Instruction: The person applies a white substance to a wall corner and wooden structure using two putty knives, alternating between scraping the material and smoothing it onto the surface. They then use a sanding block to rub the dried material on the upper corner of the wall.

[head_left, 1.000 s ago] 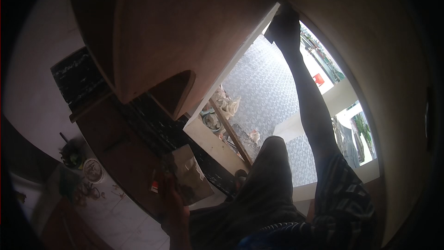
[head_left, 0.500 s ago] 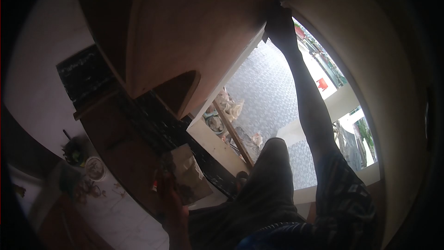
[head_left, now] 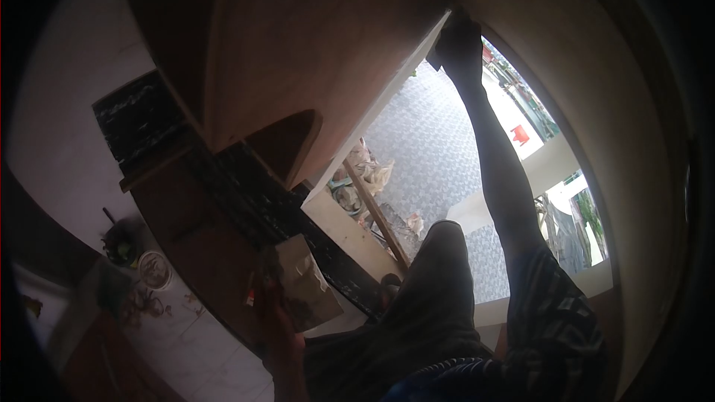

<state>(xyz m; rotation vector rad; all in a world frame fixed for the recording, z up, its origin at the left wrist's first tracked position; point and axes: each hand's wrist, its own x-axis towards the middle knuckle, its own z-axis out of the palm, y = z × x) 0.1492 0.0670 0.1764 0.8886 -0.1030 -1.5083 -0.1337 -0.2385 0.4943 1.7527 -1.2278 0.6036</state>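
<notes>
My left hand [head_left: 281, 335] grips a square board [head_left: 324, 304] low in the view, left of my bent knee. A pale, paste-like smear [head_left: 307, 277] lies on the board's upper face. My right arm stretches far up, and my right hand [head_left: 459, 41] is closed near the top edge of the pale wall panel [head_left: 335, 52]. A dark corner of a flat scraper-like tool [head_left: 435, 59] sticks out beside the fingers; its blade is hidden in shadow. The hand is mostly a silhouette against the bright opening.
A black marbled ledge [head_left: 346, 283] runs below the panel. On the floor at left stand a round tub [head_left: 154, 271] and a dark container [head_left: 119, 244]. Beyond the opening are a wooden strip [head_left: 376, 212], crumpled wrappings [head_left: 376, 173] and a patterned floor [head_left: 428, 134]. A curved wall [head_left: 633, 179] closes the right side.
My right hand has shifted slightly down and to the right, away from the upper corner, and more of the panel's bright edge shows. My left hand and the board have barely moved.
</notes>
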